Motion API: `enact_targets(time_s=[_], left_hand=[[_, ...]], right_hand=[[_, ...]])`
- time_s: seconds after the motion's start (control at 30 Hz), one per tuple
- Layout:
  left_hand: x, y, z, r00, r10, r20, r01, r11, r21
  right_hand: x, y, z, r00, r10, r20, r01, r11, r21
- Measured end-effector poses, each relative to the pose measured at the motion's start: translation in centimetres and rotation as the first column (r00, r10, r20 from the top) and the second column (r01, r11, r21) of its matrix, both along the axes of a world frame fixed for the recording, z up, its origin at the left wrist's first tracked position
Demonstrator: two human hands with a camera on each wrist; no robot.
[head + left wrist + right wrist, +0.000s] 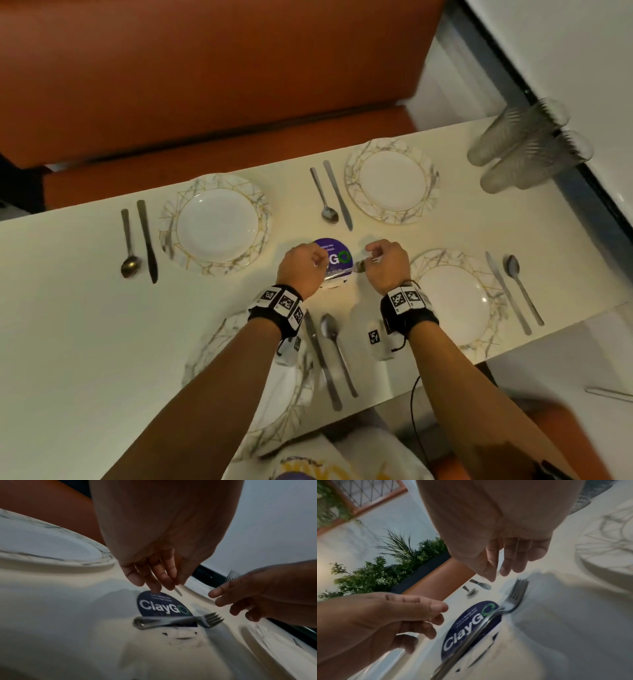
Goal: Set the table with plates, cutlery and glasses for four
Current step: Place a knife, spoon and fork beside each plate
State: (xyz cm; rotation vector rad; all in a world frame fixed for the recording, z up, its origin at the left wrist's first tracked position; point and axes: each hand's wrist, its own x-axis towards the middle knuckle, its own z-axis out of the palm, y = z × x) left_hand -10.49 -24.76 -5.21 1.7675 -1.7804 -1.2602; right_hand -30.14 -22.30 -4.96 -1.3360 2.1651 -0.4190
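A small bundle of forks [171,621] [489,619] lies across a round purple sticker [337,255] at the table's middle, tines pointing right. My left hand [303,265] [159,582] hovers just above the handles with its fingers hanging loosely, holding nothing. Over the tines [359,266] my right hand [385,263] [501,569] hangs in the same way, apart from them. Plates stand at the far left [217,228], far right [392,181], near right [452,301] and near left [274,394], each with a knife and spoon beside it.
Stacked clear glasses [527,147] lie at the far right end of the table. An orange bench [205,85] runs behind the far edge. A pale plastic bag [325,455] sits at the near edge below my arms. One loose utensil [609,394] rests on a white surface at the right.
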Motion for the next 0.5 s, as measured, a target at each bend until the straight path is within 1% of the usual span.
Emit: enact_targets(time_s=[0.1,0.2,0.37,0.43,0.5], left_hand=[[-3.0,0.2,-0.7,0.996,-0.06,0.06,0.059,0.998,0.026],[-5.1,0.3,-1.3,0.982,-0.131,0.138,0.13,0.991,0.013],[-6.5,0.7,-1.5,0.965,-0.109,0.237,0.104,0.994,0.032],[-6.7,0.7,-1.4,0.946,-0.129,0.299,0.121,0.992,0.046],[-7.0,0.6,-1.3,0.926,-0.154,0.345,0.134,0.988,0.079]], right_hand=[[-2.3,-0.6,-0.5,0.997,0.046,-0.069,-0.037,0.991,0.126],[-3.6,-1.5,-0.6,0.978,0.185,-0.101,-0.155,0.956,0.25],[-5.1,-2.8,-0.1,0.964,0.265,0.026,-0.262,0.923,0.281],[-5.2,-3.2,0.1,0.953,0.3,0.04,-0.299,0.91,0.286],[-5.0,-3.2,0.0,0.952,0.305,0.02,-0.3,0.916,0.266]])
